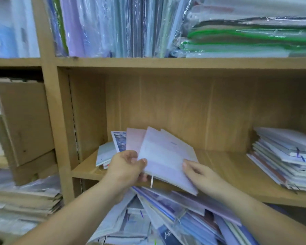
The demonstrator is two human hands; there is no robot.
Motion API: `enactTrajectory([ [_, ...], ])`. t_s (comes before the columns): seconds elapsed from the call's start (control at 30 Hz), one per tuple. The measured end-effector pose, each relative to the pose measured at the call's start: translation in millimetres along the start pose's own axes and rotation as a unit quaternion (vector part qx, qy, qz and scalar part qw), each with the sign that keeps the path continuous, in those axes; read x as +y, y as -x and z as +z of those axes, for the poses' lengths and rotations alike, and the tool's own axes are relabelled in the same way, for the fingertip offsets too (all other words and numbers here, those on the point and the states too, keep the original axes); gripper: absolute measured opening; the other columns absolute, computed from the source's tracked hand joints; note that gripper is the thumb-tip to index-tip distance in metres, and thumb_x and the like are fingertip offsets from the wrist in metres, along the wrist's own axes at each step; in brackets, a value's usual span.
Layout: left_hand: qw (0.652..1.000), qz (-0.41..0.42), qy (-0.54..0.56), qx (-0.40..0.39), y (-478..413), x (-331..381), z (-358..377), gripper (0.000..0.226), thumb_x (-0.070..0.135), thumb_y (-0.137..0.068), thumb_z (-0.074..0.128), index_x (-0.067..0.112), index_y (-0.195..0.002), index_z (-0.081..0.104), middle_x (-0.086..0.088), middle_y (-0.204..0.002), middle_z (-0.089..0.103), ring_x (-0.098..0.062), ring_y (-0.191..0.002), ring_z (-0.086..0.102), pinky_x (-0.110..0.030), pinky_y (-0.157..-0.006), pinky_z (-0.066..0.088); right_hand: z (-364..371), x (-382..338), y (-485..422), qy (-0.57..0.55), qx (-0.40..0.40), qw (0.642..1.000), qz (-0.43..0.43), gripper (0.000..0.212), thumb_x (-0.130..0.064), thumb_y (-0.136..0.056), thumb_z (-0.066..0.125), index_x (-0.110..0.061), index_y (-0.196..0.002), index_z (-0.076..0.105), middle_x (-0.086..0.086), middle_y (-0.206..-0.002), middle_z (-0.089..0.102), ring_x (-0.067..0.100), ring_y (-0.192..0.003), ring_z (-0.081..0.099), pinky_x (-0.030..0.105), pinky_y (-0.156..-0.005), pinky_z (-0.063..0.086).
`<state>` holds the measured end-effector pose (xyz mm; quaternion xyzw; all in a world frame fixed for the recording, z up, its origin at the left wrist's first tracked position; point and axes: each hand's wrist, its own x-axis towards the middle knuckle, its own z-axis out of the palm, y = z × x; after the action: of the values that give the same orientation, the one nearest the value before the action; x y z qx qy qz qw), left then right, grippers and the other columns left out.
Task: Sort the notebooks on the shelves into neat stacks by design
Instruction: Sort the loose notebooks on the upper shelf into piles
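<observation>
left hand [125,167] grip holds fanned notebooks [135,139]; right hand [200,174] grip pinches the front lilac notebook [164,156].

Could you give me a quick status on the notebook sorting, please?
Left hand grips fanned notebooks; right hand pinches front lilac notebook. Untidy stack at shelf's right. Nothing blocking.

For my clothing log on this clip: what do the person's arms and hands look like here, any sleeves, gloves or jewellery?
The left hand and the right hand are bare: no gloves, and no rings, watch or bracelet that I can see. Both arms are uncovered as far as the frame shows, so no sleeve is in view. The picture is slightly blurred, so small details on the fingers could be missed.
</observation>
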<state>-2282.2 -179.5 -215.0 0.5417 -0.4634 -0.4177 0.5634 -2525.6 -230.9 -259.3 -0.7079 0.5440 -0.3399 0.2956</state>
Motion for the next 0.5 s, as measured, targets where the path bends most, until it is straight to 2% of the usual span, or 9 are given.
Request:
enactTrajectory([
  [0.07,1.0,0.018,-0.02,-0.004,0,-2,2,0.039,0.007,-0.097,0.066,0.001,-0.133,0.052,-0.014,-0.088,0.065,-0.016,-0.046,0.059,-0.026,-0.046,0.052,2,10,-7,0.023,0.016,1.0,0.014,0.078,-0.077,-0.085,0.052,-0.032,-0.149,0.048,-0.012,-0.158,0.039,0.002,-0.144,0.035,0.019,-0.117,0.022],
  [0.17,0.999,0.025,-0.043,-0.021,-4,4,18,0.046,0.011,-0.099,0.065,0.002,-0.14,0.049,-0.017,-0.092,0.07,-0.016,-0.048,0.066,-0.028,-0.05,0.058,-8,24,-11,0.059,0.016,0.996,0.069,0.079,-0.096,-0.072,0.043,-0.057,-0.141,0.047,-0.019,-0.157,0.04,0.01,-0.148,0.033,0.034,-0.124,0.019],
  [0.2,0.997,0.034,-0.058,-0.033,-8,6,27,0.04,0.012,-0.098,0.067,0.003,-0.134,0.053,-0.019,-0.097,0.071,-0.018,-0.052,0.069,-0.03,-0.056,0.061,-14,26,-9,0.065,0.013,0.994,0.081,0.08,-0.1,-0.069,0.04,-0.061,-0.138,0.047,-0.02,-0.157,0.04,0.012,-0.149,0.032,0.039,-0.125,0.017],
  [0.27,0.988,0.066,-0.117,-0.072,-15,10,46,0.012,0.016,-0.094,0.072,0.018,-0.097,0.06,-0.017,-0.095,0.072,-0.021,-0.061,0.074,-0.035,-0.07,0.064,-27,26,-5,0.017,0.002,0.997,0.078,0.089,-0.094,-0.071,0.048,-0.048,-0.147,0.045,-0.017,-0.159,0.037,0.012,-0.148,0.033,0.037,-0.125,0.019],
  [0.3,0.974,0.099,-0.183,-0.088,-23,11,54,0.025,0.02,-0.091,0.074,0.025,-0.08,0.052,-0.013,-0.085,0.07,-0.025,-0.064,0.074,-0.037,-0.072,0.063,-34,25,-2,-0.015,-0.002,0.997,0.075,0.091,-0.087,-0.074,0.055,-0.039,-0.151,0.045,-0.016,-0.159,0.035,0.011,-0.148,0.033,0.033,-0.123,0.021],
  [0.33,0.947,0.142,-0.272,-0.095,-29,12,62,0.035,0.024,-0.089,0.074,0.025,-0.07,0.045,-0.008,-0.073,0.063,-0.029,-0.065,0.07,-0.036,-0.07,0.06,-40,25,1,-0.034,-0.008,0.997,0.073,0.091,-0.081,-0.076,0.061,-0.034,-0.152,0.045,-0.015,-0.159,0.036,0.01,-0.147,0.034,0.029,-0.121,0.024],
  [0.4,0.876,0.199,-0.434,-0.07,-38,16,68,0.038,0.03,-0.091,0.067,0.02,-0.066,0.041,-0.001,-0.064,0.048,-0.031,-0.071,0.057,-0.031,-0.063,0.044,-50,32,4,-0.049,-0.044,0.995,0.072,0.091,-0.072,-0.074,0.071,-0.03,-0.151,0.047,-0.013,-0.157,0.037,0.01,-0.145,0.035,0.022,-0.114,0.028],
  [0.47,0.835,0.217,-0.502,-0.056,-44,17,70,0.027,0.033,-0.093,0.062,0.02,-0.074,0.048,-0.002,-0.075,0.05,-0.032,-0.087,0.058,-0.033,-0.067,0.043,-54,37,8,-0.048,-0.072,0.994,0.073,0.097,-0.067,-0.066,0.082,-0.031,-0.15,0.048,-0.014,-0.155,0.038,0.008,-0.143,0.036,0.019,-0.107,0.029],
  [0.5,0.832,0.21,-0.511,-0.056,-45,17,71,0.021,0.036,-0.093,0.062,0.019,-0.083,0.054,-0.004,-0.086,0.054,-0.033,-0.095,0.058,-0.035,-0.073,0.048,-55,42,7,-0.044,-0.074,0.994,0.069,0.101,-0.067,-0.061,0.086,-0.033,-0.149,0.049,-0.015,-0.155,0.038,0.005,-0.14,0.036,0.018,-0.105,0.029],
])
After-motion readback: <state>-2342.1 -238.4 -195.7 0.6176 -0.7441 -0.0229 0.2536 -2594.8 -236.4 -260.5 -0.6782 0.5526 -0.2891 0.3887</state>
